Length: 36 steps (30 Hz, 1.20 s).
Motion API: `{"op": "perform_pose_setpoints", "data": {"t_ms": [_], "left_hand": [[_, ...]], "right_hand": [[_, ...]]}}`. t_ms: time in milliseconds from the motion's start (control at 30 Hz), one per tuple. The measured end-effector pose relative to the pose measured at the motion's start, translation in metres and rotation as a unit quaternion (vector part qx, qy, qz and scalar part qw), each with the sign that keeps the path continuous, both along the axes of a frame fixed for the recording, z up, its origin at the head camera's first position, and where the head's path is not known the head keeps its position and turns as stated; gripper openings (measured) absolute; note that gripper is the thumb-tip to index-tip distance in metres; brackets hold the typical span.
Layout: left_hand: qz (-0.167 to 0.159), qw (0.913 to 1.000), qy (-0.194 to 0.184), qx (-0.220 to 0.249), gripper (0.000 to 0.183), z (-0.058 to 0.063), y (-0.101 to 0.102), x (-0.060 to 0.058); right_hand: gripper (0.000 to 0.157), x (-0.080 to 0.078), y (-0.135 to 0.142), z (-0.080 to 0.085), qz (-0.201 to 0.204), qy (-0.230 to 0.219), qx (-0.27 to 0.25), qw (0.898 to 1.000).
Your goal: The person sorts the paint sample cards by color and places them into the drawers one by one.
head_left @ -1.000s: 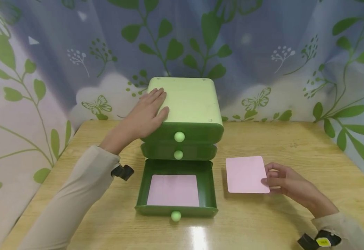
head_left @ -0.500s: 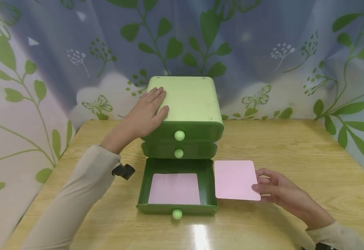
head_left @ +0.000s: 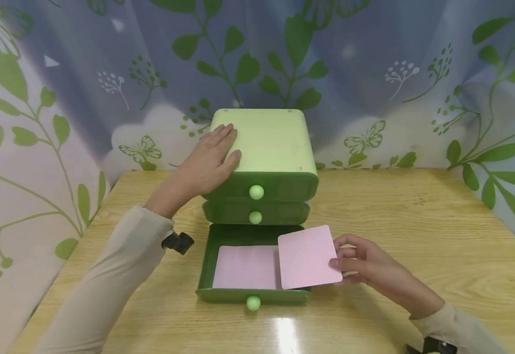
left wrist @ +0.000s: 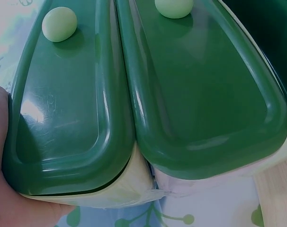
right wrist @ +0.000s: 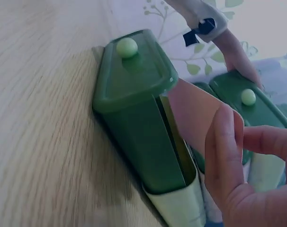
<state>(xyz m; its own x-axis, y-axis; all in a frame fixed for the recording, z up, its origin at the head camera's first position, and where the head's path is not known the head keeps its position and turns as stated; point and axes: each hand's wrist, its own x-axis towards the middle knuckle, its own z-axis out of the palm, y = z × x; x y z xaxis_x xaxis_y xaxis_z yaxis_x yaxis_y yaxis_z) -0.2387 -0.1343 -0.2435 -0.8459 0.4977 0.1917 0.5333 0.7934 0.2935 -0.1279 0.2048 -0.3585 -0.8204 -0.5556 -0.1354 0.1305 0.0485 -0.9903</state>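
Observation:
My right hand [head_left: 372,268] pinches a square pink card [head_left: 309,256] by its right edge, thumb on the upper face. The card hovers over the right part of the pulled-out bottom drawer [head_left: 254,296], overlapping a second pink card [head_left: 246,267] that lies flat inside. In the right wrist view the held card [right wrist: 195,113] slants above the drawer's side wall [right wrist: 139,142]. My left hand [head_left: 206,162] rests with extended fingers on the top left of the green drawer cabinet [head_left: 270,140]. Whether the held card touches the drawer cannot be made out.
Above the open drawer are two closed drawers with round knobs, the top drawer [head_left: 284,187] and the middle drawer [head_left: 284,213]. The cabinet stands on a wooden table [head_left: 394,211] before a leaf-patterned curtain [head_left: 257,59].
My right hand has carried the pink card leftward from the table's right side to above the open drawer, tilting it slightly. My left hand has stayed on the cabinet.

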Motion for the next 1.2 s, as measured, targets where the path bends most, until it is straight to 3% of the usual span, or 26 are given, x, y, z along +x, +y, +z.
{"op": "perform_pose_setpoints", "data": {"t_ms": [300,567,700,833,967,1200], "left_hand": [[0.001,1.0,-0.001,-0.005,0.063,0.002,0.002,0.001],[0.002,1.0,-0.002,-0.002,0.063,0.0,0.0,0.0],[0.002,1.0,-0.002,-0.006,0.062,0.0,0.0,-0.001],[0.002,1.0,-0.002,-0.009,0.062,0.002,0.001,-0.002],[0.008,0.9999,0.006,-0.004,0.06,0.004,0.001,-0.002],[0.04,0.9979,0.035,0.037,0.057,0.006,0.005,-0.001]], "right_hand": [[0.024,0.001,-0.025,0.001,-0.025,-0.012,-0.016,0.999],[0.032,-0.002,-0.044,0.002,-0.037,-0.008,0.006,0.999],[0.034,-0.002,-0.049,0.001,-0.048,0.069,0.069,0.994],[0.021,0.008,-0.049,-0.002,-0.055,0.175,0.142,0.973],[0.009,0.024,-0.052,-0.004,-0.011,0.193,0.142,0.971],[0.011,0.05,-0.057,-0.002,0.09,0.161,0.109,0.977]]}}
